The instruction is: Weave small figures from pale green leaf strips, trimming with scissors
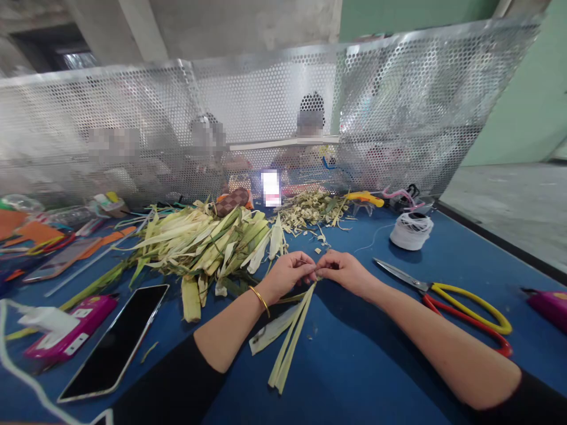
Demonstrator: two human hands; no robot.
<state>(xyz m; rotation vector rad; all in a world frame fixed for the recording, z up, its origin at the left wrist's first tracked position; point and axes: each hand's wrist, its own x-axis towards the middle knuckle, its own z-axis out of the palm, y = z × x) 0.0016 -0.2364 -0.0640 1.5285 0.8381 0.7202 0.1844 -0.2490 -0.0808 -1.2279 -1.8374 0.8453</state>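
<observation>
Husk strips (292, 354) extend below the hands (286, 274), whose fingertips meet, pinching their upper ends.

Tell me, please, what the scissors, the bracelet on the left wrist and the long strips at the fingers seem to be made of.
Scissors: shiny grey blades, likely steel; smooth red and yellow handles, probably plastic.
Bracelet: polished gold-coloured metal, judging by its gleam; real gold, I cannot tell.
Strips: matte plant leaf, perhaps husk, from their pale green, leaf-like look.

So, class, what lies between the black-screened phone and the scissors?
In the head view, from phone to scissors: a small scrap, the left forearm, a flat leaf, two narrow strips and the right forearm.
</observation>
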